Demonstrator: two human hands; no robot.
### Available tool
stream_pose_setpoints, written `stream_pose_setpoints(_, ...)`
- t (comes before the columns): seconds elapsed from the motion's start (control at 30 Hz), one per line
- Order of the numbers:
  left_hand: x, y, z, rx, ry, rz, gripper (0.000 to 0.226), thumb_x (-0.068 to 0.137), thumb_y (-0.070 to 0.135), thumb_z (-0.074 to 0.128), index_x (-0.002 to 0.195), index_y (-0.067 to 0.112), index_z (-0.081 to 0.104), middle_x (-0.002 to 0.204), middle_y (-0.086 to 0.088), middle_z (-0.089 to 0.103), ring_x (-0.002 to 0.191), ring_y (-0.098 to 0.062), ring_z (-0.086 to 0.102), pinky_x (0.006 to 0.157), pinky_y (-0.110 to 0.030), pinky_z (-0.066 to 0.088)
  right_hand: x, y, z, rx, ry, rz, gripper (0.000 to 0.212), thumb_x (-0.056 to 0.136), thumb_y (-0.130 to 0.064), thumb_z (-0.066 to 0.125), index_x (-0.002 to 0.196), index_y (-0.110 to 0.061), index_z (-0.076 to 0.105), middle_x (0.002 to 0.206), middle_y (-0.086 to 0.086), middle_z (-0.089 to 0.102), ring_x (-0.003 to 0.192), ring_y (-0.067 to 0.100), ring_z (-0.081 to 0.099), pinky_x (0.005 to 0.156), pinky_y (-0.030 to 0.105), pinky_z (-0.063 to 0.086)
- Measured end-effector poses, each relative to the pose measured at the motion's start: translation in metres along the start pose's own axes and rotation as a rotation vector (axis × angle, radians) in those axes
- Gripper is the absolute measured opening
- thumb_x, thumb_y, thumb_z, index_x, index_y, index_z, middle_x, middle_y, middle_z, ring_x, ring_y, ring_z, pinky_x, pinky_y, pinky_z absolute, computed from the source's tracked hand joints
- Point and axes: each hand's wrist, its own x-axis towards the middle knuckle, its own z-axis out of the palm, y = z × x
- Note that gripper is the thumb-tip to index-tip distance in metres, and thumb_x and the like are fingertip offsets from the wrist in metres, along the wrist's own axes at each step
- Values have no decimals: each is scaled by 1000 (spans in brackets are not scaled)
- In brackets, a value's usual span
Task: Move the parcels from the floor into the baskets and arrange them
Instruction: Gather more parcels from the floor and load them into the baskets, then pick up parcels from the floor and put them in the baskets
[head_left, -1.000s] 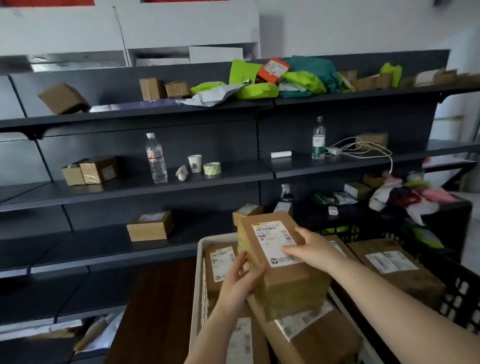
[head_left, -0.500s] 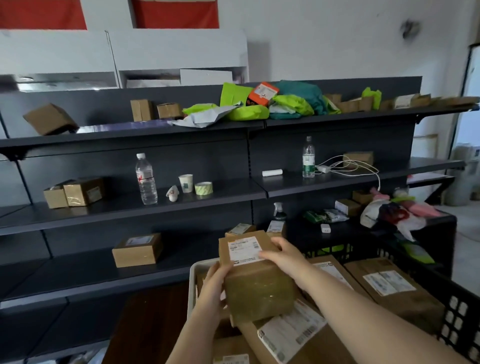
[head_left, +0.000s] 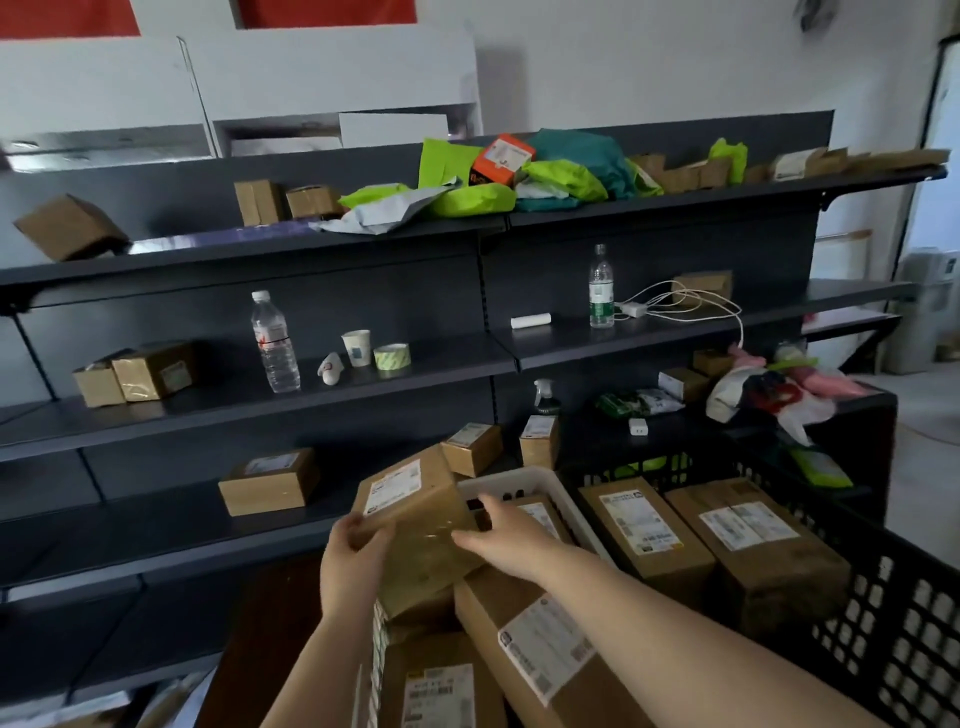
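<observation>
A tilted cardboard parcel (head_left: 421, 525) with a white label is held over the left side of the white basket (head_left: 524, 477). My left hand (head_left: 353, 564) grips its lower left edge. My right hand (head_left: 506, 540) presses on its right face. Below it in the white basket lie a long labelled parcel (head_left: 540, 644) and another labelled parcel (head_left: 441, 686). To the right, the black crate (head_left: 893, 613) holds two big labelled parcels (head_left: 644, 525) (head_left: 758, 545).
Dark metal shelving (head_left: 260, 395) runs behind the baskets, carrying small boxes (head_left: 270, 480), water bottles (head_left: 274, 340), a cup, tape and a white cable. Green and teal mailer bags (head_left: 519, 176) pile on the top shelf. Bagged items (head_left: 769, 389) lie at the right.
The held parcel has moved left and tipped onto its edge, its label now facing up-left. My view has risen and swung right, showing more of the black crate.
</observation>
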Motion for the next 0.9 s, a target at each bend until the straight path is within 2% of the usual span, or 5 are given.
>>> stream_pose_setpoints(0.2, -10, 16, 31, 379, 57, 130, 54, 88, 40, 56, 137, 23, 41, 141, -7, 40, 118, -27, 50, 94, -49, 47, -24, 28, -23, 21, 53, -93, 58, 82, -45, 58, 135, -43, 34, 133, -10, 51, 119, 10, 48, 98, 31, 40)
stream_pose_setpoints(0.37, -48, 12, 66, 772, 150, 346, 62, 86, 41, 58, 141, 31, 32, 151, 1, 28, 139, -24, 25, 112, -50, 25, -56, 65, -53, -176, 144, -111, 52, 86, -40, 55, 135, -34, 39, 135, -8, 49, 117, 13, 50, 89, 27, 42)
stream_pose_setpoints(0.53, -128, 5, 145, 857, -10, 411, 49, 83, 46, 54, 129, 38, 44, 137, 6, 46, 128, -19, 40, 106, -45, 31, -114, 114, -108, -543, 223, -132, 52, 88, -43, 54, 135, -26, 41, 135, -1, 48, 118, 21, 50, 87, 34, 47)
stream_pose_setpoints(0.67, -208, -7, 229, 958, -307, 412, 47, 82, 45, 53, 127, 34, 47, 129, 4, 51, 122, -20, 46, 99, -41, 36, -181, 170, -170, -812, 223, -120, 51, 88, -44, 51, 133, -22, 43, 133, 2, 48, 121, 26, 47, 92, 40, 45)
stream_pose_setpoints(0.9, -339, -14, 362, 1022, -502, 518, 44, 85, 43, 49, 128, 31, 48, 128, 4, 51, 120, -22, 46, 98, -40, 36, -292, 277, -256, -942, 237, -31, 39, 88, -40, 49, 121, -20, 48, 123, 5, 52, 114, 28, 47, 90, 41, 39)
